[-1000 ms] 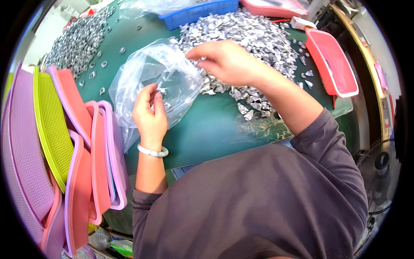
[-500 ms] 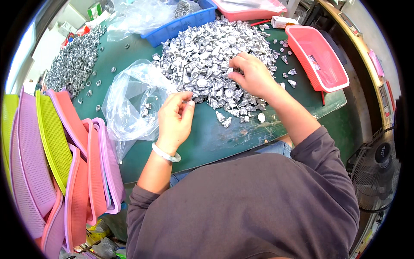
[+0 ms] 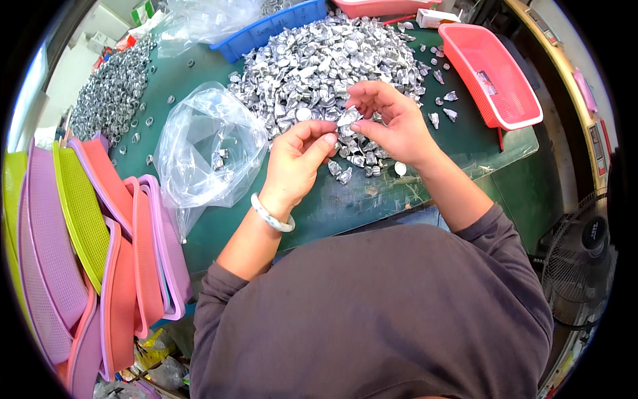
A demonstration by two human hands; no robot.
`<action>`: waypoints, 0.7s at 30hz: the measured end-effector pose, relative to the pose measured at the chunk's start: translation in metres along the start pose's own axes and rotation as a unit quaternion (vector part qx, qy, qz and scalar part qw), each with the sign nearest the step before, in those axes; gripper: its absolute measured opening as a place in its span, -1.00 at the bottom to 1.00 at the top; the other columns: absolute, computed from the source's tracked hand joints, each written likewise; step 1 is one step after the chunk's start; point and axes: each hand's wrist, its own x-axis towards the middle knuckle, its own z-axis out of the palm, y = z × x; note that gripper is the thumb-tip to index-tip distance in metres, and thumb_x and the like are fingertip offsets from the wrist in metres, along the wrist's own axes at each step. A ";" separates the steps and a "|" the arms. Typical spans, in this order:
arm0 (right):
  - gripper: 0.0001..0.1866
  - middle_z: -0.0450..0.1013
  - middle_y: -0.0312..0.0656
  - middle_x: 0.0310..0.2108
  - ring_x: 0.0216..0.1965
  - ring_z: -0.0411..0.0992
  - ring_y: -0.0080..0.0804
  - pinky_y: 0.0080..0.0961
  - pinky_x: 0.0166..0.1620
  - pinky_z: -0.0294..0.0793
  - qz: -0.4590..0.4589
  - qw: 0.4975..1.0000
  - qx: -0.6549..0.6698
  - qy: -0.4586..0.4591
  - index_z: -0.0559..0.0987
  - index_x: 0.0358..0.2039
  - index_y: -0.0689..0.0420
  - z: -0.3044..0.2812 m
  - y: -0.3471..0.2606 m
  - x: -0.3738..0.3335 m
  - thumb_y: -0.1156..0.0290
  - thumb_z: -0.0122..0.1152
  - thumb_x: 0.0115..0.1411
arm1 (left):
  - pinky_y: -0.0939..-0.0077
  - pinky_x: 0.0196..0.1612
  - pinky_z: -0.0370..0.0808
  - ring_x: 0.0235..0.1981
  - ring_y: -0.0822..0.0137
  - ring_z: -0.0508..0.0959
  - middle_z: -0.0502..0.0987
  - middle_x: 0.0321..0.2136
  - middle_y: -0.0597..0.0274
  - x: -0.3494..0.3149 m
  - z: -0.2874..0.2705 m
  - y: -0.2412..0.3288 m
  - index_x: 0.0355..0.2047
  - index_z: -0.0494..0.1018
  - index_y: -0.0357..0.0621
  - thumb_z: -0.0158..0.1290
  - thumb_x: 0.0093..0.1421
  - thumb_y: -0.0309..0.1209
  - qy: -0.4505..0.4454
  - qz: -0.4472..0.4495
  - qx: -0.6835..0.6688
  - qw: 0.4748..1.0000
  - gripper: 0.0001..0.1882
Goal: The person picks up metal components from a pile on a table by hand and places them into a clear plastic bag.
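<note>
My hands meet over the near side of a large heap of small silver metal parts [image 3: 312, 60]. Between the thumb and fingers of my right hand [image 3: 399, 126] is one small silver metal part [image 3: 348, 118]. My left hand [image 3: 296, 159], with a pale bracelet on its wrist, has thumb and fingertips pinched at that part's left edge; anything else within the pinch is hidden. Left of this hand lies a clear plastic bag [image 3: 193, 133] with a few silver pieces [image 3: 220, 158] inside. Loose parts [image 3: 343, 175] and a round white disc [image 3: 400, 169] lie near the table's front edge.
On the green table [image 3: 312, 219], silver rings [image 3: 109, 93] are heaped far left. A blue tray [image 3: 266, 30] stands behind the parts, a pink basket [image 3: 495, 80] at right. Stacked coloured baskets [image 3: 86, 219] crowd the left side; a fan [image 3: 578, 259] stands at right.
My left hand has moved right and up to meet my right hand. A silver part now shows in my right fingers, which were at the heap before. The view has shifted slightly.
</note>
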 end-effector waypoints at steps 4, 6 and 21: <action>-0.58 0.40 -0.29 -0.33 -0.35 0.32 -0.60 -0.66 -0.26 0.33 -0.044 0.999 -0.012 0.016 0.39 -0.13 0.20 0.007 -0.002 -0.004 0.66 0.16 -0.07 | 0.65 -0.39 0.38 -0.48 0.51 0.45 0.50 -0.43 0.25 -0.003 0.002 0.005 -0.27 0.41 -0.25 0.01 0.13 -0.44 -0.011 -0.008 -0.044 0.999 -0.82; -0.57 0.40 -0.28 -0.34 -0.35 0.33 -0.59 -0.65 -0.25 0.34 -0.063 0.997 -0.035 0.017 0.39 -0.12 0.19 0.009 -0.003 -0.006 0.66 0.15 -0.08 | 0.65 -0.41 0.37 -0.50 0.51 0.44 0.49 -0.46 0.26 -0.004 0.002 0.006 -0.31 0.41 -0.24 0.00 0.13 -0.44 -0.008 -0.012 -0.060 0.998 -0.85; -0.58 0.37 -0.24 -0.27 -0.34 0.32 -0.60 -0.66 -0.22 0.35 -0.001 0.998 0.065 -0.016 0.34 -0.07 0.23 0.014 0.001 -0.015 0.67 0.09 0.00 | 0.70 -0.49 0.32 -0.60 0.55 0.40 0.47 -0.57 0.34 -0.005 0.004 0.005 -0.45 0.43 -0.15 0.01 0.11 -0.41 0.047 -0.050 -0.046 0.997 -0.91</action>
